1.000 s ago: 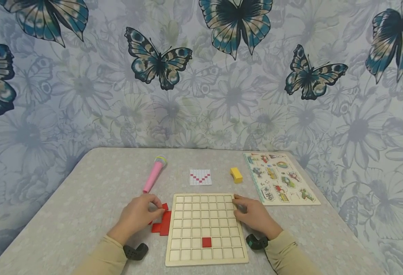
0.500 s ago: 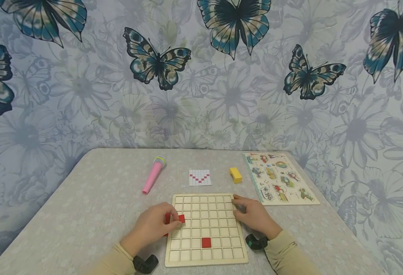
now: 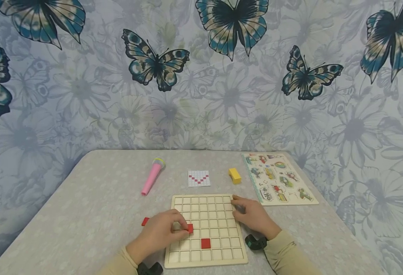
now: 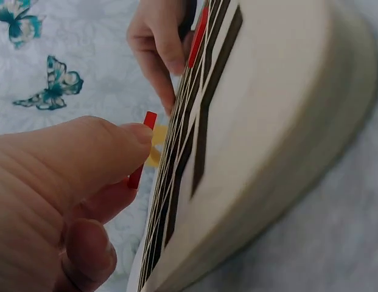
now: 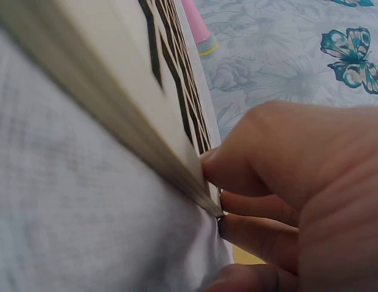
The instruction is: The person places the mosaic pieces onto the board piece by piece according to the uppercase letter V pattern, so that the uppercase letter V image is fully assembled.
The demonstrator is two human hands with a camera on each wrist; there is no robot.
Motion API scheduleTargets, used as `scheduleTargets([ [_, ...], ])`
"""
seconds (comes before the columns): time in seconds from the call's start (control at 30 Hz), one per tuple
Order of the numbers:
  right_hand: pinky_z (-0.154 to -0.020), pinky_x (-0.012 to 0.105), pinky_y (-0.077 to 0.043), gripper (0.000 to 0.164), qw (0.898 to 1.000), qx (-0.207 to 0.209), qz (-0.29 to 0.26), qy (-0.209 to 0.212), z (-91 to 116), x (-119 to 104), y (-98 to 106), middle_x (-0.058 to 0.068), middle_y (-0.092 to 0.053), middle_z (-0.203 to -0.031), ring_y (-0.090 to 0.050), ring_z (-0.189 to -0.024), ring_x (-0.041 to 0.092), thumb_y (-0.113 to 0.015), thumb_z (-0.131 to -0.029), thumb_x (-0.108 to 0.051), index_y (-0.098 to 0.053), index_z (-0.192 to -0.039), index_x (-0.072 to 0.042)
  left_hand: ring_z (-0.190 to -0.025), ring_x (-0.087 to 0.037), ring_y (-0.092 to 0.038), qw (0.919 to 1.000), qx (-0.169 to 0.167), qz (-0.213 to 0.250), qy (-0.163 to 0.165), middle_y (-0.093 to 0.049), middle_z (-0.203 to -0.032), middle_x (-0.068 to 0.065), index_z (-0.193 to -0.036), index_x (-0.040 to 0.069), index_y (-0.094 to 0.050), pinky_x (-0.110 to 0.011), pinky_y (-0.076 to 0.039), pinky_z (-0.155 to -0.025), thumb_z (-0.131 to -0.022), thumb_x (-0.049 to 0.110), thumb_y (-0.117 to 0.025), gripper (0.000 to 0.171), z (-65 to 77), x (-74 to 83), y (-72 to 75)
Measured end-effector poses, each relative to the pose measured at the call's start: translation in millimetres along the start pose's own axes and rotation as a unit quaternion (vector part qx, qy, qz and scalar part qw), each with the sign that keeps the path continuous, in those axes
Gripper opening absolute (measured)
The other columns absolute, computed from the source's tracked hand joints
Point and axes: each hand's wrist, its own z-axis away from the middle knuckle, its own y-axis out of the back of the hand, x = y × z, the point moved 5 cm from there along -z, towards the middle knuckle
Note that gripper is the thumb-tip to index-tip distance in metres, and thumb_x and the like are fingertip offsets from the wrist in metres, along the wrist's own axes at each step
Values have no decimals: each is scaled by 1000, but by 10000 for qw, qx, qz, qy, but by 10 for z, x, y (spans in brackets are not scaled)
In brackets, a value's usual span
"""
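Observation:
My left hand [image 3: 162, 231] is above the left part of a wooden grid board [image 3: 222, 254], pinching a small red square tile [image 3: 190, 228] between thumb and fingertips. In the left wrist view the pinched tile [image 4: 150, 120] stands tilted, apart from the board. Another red tile [image 3: 205, 243] lies in a lower cell of the grid. Left of that hand part of a red piece [image 3: 145, 221] shows; my hand hides whatever else lies there. My right hand [image 3: 254, 215] touches the board's right edge near the far corner with its thumb and fingers.
Beyond the board lies a small card [image 3: 199, 178] with a pink V pattern on a grid. A pink toy microphone [image 3: 150, 179] is to its left and a yellow block [image 3: 234, 176] to its right. A picture puzzle board [image 3: 278, 177] lies at the far right.
My left hand has moved right and toward me from the red pieces beside the board, carrying a red tile over the grid. The right hand stays at the board's edge.

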Motion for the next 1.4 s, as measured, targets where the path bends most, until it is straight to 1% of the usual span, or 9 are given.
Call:
scheduleTargets([
  [0.2,-113,54,-41,40,10000,-10,15,3,-17,-13,-9,11,-58,-148,-51,-141,35,-71,-94,-14,-69,-132,-4,-62,6,-49,9994,-218,41,-249,-65,-95,24,-91,35,-75,-18,-43,-59,-87,33,-83,9,9,45,-97],
  [0.3,-113,53,-41,40,10000,6,27,15,-22,-13,-8,11,-58,-148,-51,-141,35,-71,-94,-15,-69,-132,-4,-64,7,-50,9990,-246,109,-355,-66,-98,24,-92,36,-76,-18,-43,-58,-88,34,-82,8,4,64,-149],
  [0.4,-112,53,-42,40,10000,5,35,51,-22,-14,-5,12,-58,-148,-51,-140,35,-71,-94,-15,-69,-132,-4,-63,7,-49,9989,-211,152,-380,-67,-99,23,-92,37,-75,-19,-42,-57,-88,35,-82,8,-2,79,-181],
  [0.53,-112,54,-42,40,9999,-20,67,83,-23,-11,2,12,-58,-148,-51,-140,35,-70,-94,-15,-68,-133,-4,-61,6,-48,9991,-246,218,-264,-67,-99,23,-91,37,-75,-19,-43,-55,-88,38,-81,7,-12,81,-215],
  [0.63,-112,53,-42,40,9999,-13,92,79,-23,-5,8,12,-58,-148,-51,-140,35,-70,-94,-15,-68,-133,-5,-61,6,-48,9991,-246,230,-251,-67,-98,23,-91,36,-75,-19,-43,-55,-88,39,-81,7,-22,81,-224],
  [0.77,-112,53,-42,40,9999,-2,101,90,-14,-12,12,12,-58,-148,-52,-140,35,-70,-94,-15,-68,-132,-4,-60,6,-49,9992,-217,232,-263,-67,-98,22,-91,35,-76,-19,-43,-54,-88,39,-81,7,-29,84,-219],
  [0.93,-112,54,-42,40,9999,-8,133,80,-4,-31,13,12,-58,-148,-52,-140,36,-70,-94,-15,-68,-133,-4,-60,5,-49,9994,-223,218,-159,-67,-98,22,-89,35,-76,-20,-43,-54,-88,37,-82,6,-40,81,-211],
  [1.2,-112,53,-42,40,9998,20,169,65,-14,-10,4,11,-59,-148,-52,-140,34,-71,-94,-15,-68,-133,-4,-70,4,-52,9997,-138,156,115,-66,-97,25,-87,38,-77,-20,-42,-55,-85,40,-83,7,-65,53,-220],
  [1.4,-113,53,-42,41,9999,22,143,82,-21,9,-7,11,-58,-148,-52,-140,34,-71,-94,-15,-68,-133,-5,-76,5,-56,9997,-73,153,202,-64,-95,27,-86,38,-80,-20,-43,-58,-83,39,-85,6,-65,51,-208],
])
